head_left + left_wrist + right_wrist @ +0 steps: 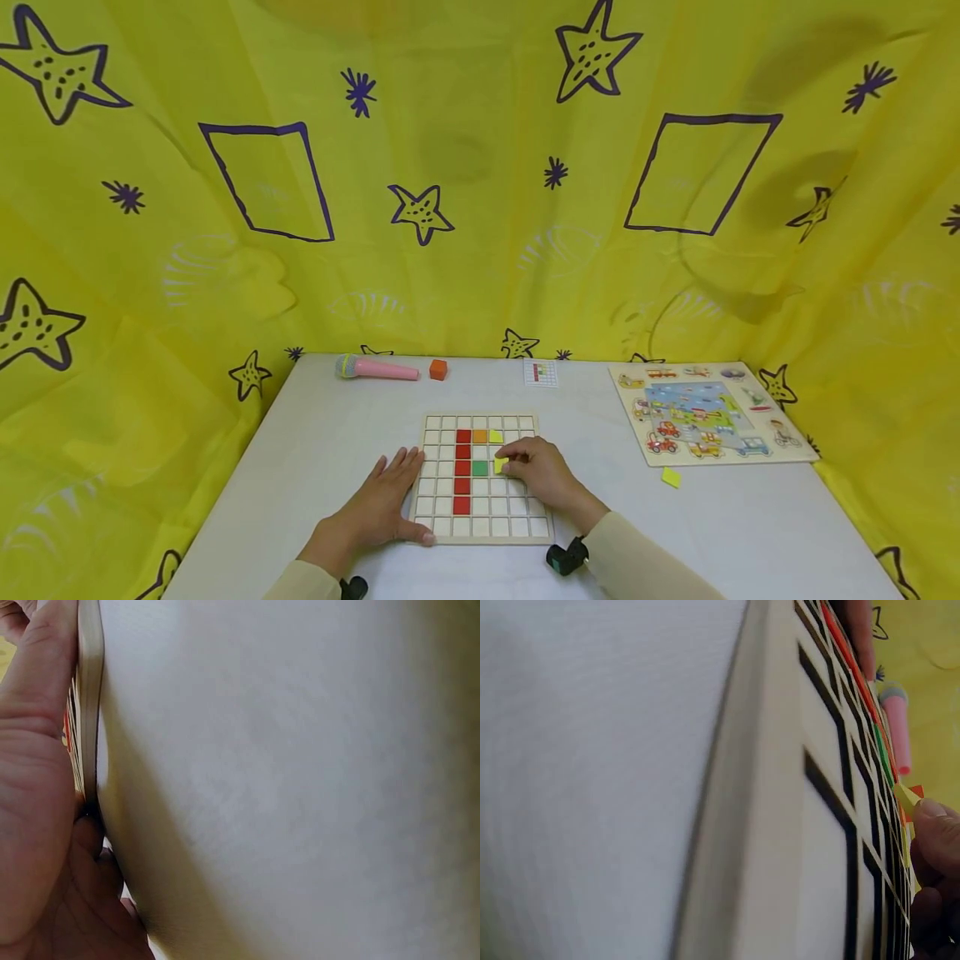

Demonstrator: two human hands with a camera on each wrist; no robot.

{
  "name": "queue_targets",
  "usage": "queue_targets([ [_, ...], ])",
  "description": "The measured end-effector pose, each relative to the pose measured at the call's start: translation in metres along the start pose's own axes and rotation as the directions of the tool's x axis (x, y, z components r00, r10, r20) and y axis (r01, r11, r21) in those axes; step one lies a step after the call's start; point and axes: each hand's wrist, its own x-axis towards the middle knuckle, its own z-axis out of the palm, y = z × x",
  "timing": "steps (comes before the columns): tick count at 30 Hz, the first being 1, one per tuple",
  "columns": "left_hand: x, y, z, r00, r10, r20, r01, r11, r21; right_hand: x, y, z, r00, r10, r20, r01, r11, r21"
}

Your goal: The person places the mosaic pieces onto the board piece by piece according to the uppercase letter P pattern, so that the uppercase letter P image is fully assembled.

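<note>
A wooden grid board lies on the table, with a column of red tiles in it. To the right of that column sit an orange tile, a green tile and a yellow tile in the top part. My left hand rests along the board's left edge, fingers extended, thumb at the near corner. Between thumb and fingertips my right hand pinches another yellow tile, tilted over the cell just right of the green tile.
Behind the board lie a pink toy microphone, an orange cube and a small pattern card. At the right is a vehicle picture puzzle, with a loose yellow tile by its near edge. A yellow curtain hangs around the table.
</note>
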Motion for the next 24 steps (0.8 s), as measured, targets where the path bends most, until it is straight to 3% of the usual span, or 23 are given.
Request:
queue_targets([
  [9, -0.0008, -0.0005, 0.0003, 1.000, 0.016, -0.012, -0.016, 1.000, -0.011, -0.0003, -0.0032, 0.0063, 0.989, -0.142, -0.035, 0.131, 0.969, -0.211],
  [16, -0.0012, -0.0006, 0.0003, 1.000, 0.015, -0.011, -0.015, 1.000, -0.015, -0.0004, -0.0048, 0.0071, 0.993, -0.100, -0.055, 0.088, 0.976, -0.198],
  [24, -0.0015, -0.0001, 0.0000, 1.000, 0.014, -0.013, -0.014, 1.000, -0.024, 0.0012, -0.0033, 0.0099, 0.987, -0.136, -0.084, 0.114, 0.967, -0.228],
])
